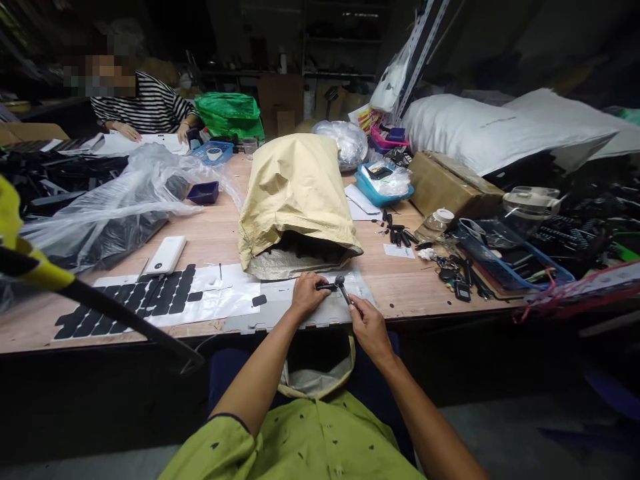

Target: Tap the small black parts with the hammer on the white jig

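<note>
At the table's front edge, my left hand [309,293] pinches a small black stick-like part [327,287], held level. Close by on the right, my right hand [369,325] grips a dark, slim rod with a rounded head [341,283]. The head meets or overlaps the end of the black part; I cannot tell whether they are joined. Both hands are over a pale flat sheet [280,293]. Just beyond them lies a cream sack [300,187], its mouth towards me and dark things inside. Between my legs, an open bag [320,381] shows its rim.
To the left lie a white power bank [167,255] and black adhesive pads [127,303] on white sheets. A blue tray [515,257], a jar [435,225] and small black parts are at right. A yellow-and-black bar [100,300] crosses the left foreground. Another person [155,107] works across the table.
</note>
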The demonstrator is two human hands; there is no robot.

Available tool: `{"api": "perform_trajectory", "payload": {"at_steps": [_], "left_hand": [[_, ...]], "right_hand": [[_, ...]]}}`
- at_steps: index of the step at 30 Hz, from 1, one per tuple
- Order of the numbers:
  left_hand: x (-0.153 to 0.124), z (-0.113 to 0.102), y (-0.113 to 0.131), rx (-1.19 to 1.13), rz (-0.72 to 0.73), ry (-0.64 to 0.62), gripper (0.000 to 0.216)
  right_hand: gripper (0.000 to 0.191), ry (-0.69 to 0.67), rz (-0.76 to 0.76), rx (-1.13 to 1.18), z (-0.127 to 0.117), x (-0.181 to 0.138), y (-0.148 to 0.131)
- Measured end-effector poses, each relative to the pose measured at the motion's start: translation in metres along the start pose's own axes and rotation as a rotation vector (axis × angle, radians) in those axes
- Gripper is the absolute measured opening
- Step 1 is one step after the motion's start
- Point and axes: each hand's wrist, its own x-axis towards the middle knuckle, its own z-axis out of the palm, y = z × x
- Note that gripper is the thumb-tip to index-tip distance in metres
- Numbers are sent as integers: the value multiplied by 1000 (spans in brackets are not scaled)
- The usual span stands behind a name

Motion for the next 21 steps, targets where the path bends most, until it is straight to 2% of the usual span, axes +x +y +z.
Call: {"api": "perform_trajectory", "payload": {"at_steps": [4, 8, 11, 14, 17, 21], "left_hand": [[-1, 5, 0, -12, 6, 28, 15], [-2, 7, 0, -42, -32, 57, 34], [-2, 7, 1, -48, -36, 44, 41], [-2, 7, 4, -18, -4, 3, 28], [-3, 7, 7, 17, 22, -24, 17], [-3, 5, 9, 34, 18, -47, 19]], "right_hand": [[37, 4, -5, 39, 5, 0, -5], [36, -57, 19, 70, 14, 1, -3], [36, -41, 38, 33, 7, 3, 8], [35, 26, 69, -138, -15, 11, 27], [33, 99, 164, -439, -39, 27, 47], [34, 106, 283, -714, -48, 49, 62]]}}
